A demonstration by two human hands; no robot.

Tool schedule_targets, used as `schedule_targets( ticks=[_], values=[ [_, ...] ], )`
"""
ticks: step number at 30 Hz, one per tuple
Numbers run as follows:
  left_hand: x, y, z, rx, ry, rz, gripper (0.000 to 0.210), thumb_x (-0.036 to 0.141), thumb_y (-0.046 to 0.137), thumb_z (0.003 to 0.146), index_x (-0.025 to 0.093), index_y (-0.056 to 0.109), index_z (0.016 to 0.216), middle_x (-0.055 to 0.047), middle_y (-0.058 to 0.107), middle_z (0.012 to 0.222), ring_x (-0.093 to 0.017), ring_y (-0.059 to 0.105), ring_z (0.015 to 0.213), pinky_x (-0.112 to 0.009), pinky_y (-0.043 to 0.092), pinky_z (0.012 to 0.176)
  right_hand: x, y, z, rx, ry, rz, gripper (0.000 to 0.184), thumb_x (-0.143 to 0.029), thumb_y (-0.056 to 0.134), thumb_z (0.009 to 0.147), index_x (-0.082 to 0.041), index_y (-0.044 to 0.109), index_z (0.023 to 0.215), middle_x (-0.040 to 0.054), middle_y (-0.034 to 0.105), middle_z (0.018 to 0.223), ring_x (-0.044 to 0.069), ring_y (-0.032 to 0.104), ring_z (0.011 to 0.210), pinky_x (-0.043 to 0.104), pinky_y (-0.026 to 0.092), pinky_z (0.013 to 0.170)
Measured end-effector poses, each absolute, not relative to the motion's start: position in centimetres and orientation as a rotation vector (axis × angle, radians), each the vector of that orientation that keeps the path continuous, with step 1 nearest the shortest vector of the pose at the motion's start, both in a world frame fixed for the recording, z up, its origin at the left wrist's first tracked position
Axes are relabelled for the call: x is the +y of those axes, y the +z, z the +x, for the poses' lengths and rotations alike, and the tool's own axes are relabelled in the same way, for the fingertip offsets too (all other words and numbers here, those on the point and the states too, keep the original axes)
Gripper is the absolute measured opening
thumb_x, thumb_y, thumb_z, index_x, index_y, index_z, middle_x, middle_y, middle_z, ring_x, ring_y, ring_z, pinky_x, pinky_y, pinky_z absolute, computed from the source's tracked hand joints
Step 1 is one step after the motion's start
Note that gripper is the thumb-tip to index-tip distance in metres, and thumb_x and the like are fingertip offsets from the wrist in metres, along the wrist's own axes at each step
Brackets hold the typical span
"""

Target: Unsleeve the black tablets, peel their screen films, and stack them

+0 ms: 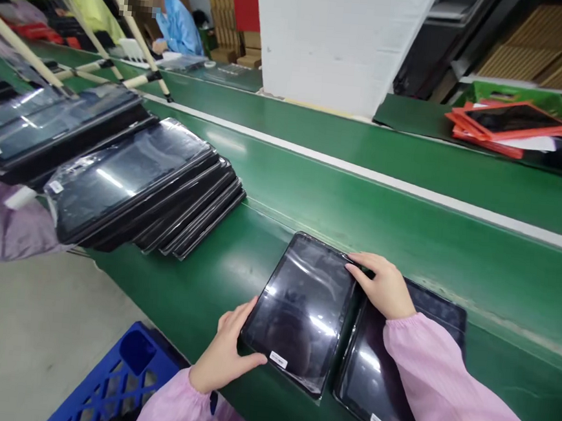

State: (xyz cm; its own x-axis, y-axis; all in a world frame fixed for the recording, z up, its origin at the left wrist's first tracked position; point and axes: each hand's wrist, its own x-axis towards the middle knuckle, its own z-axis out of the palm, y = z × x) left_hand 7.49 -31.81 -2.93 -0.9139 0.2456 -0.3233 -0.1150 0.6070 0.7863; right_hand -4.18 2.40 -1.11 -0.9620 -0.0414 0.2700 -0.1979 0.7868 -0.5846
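A black tablet (pixel 303 303) in clear film, with a white barcode label near its lower edge, is between my two hands at the front of the green bench. My left hand (pixel 231 346) grips its lower left side, thumb over the front edge. At the upper right corner, my right hand (pixel 384 287) pinches the edge with thumb and fingers. A second filmed tablet (pixel 366 366), also labelled, lies just to the right, partly hidden under my right forearm.
Fanned stacks of tablets (pixel 132 179) fill the bench's left side, where another person's sleeve (pixel 12 222) reaches in. A blue crate (pixel 116 379) stands below the front edge. Farther back are a pipe frame (pixel 138 50), a white panel (pixel 333 46) and orange-framed pieces (pixel 482 126).
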Motion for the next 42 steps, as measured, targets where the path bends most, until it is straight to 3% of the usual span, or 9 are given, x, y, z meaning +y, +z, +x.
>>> schedule_targets(
  ticks=[7,11,15,23,29,37,42],
  values=[
    [-31.9,-2.0,6.1,2.366,1.180,0.069,0.102,0.036,0.085,0.061,0.030,0.037,0.150,-0.010,0.049,0.143,-0.037,0.043,0.129,-0.058,0.033,0.111,1.3,0.3,-2.5,-2.612,1.206,0.334,0.017,-0.042,0.066,0.083,-0.031,0.079,0.083,0.0029,0.078,0.091,0.031,0.071,0.099,0.055,0.052,0.096],
    [-31.9,-2.2,6.1,2.371,1.186,0.110,0.103,0.041,0.085,0.062,0.031,0.035,0.151,-0.011,0.051,0.140,-0.039,0.044,0.128,-0.061,0.031,0.110,2.1,1.2,-1.2,-2.598,1.603,0.073,0.022,-0.048,0.076,0.074,-0.026,0.078,0.071,0.0090,0.078,0.082,0.030,0.074,0.083,0.046,0.061,0.082],
    [-31.9,-2.4,6.0,2.342,1.168,0.091,0.104,0.043,0.086,0.061,0.029,0.036,0.151,-0.012,0.050,0.140,-0.039,0.043,0.128,-0.060,0.031,0.111,3.9,1.1,-0.5,-2.488,1.815,-0.178,0.028,-0.051,0.085,0.062,-0.025,0.075,0.061,0.0132,0.076,0.075,0.032,0.074,0.079,0.045,0.062,0.074],
    [-32.3,-2.1,5.6,2.325,1.187,0.159,0.105,0.046,0.087,0.063,0.028,0.034,0.151,-0.011,0.051,0.141,-0.036,0.044,0.129,-0.058,0.028,0.113,4.0,2.9,-1.3,-2.496,1.941,-0.335,0.026,-0.040,0.088,0.050,-0.024,0.068,0.053,0.0096,0.072,0.065,0.031,0.074,0.074,0.042,0.060,0.073],
    [-33.1,-1.7,5.0,2.242,1.246,0.229,0.098,0.037,0.084,0.069,0.026,0.033,0.152,-0.012,0.049,0.145,-0.034,0.041,0.133,-0.057,0.021,0.116,4.6,2.4,-1.6,-2.430,2.002,-0.379,0.020,-0.030,0.086,0.053,-0.027,0.066,0.055,0.0046,0.064,0.064,0.026,0.068,0.064,0.049,0.058,0.083],
    [-33.5,-2.1,5.0,2.225,1.273,0.275,0.093,0.035,0.081,0.073,0.023,0.032,0.152,-0.012,0.047,0.147,-0.031,0.041,0.134,-0.054,0.021,0.117,4.8,2.3,-1.8,-2.385,2.103,-0.482,0.031,-0.041,0.092,0.049,-0.030,0.064,0.054,0.0049,0.053,0.064,0.024,0.062,0.062,0.051,0.052,0.090],
    [-34.7,-2.3,4.8,2.175,1.328,0.344,0.072,0.034,0.066,0.086,0.026,0.037,0.150,-0.010,0.045,0.152,-0.029,0.039,0.138,-0.052,0.024,0.118,5.2,2.0,-1.9,-2.359,2.167,-0.461,0.038,-0.053,0.093,0.048,-0.029,0.064,0.054,0.0046,0.051,0.063,0.021,0.060,0.061,0.049,0.051,0.088]
  ],
)
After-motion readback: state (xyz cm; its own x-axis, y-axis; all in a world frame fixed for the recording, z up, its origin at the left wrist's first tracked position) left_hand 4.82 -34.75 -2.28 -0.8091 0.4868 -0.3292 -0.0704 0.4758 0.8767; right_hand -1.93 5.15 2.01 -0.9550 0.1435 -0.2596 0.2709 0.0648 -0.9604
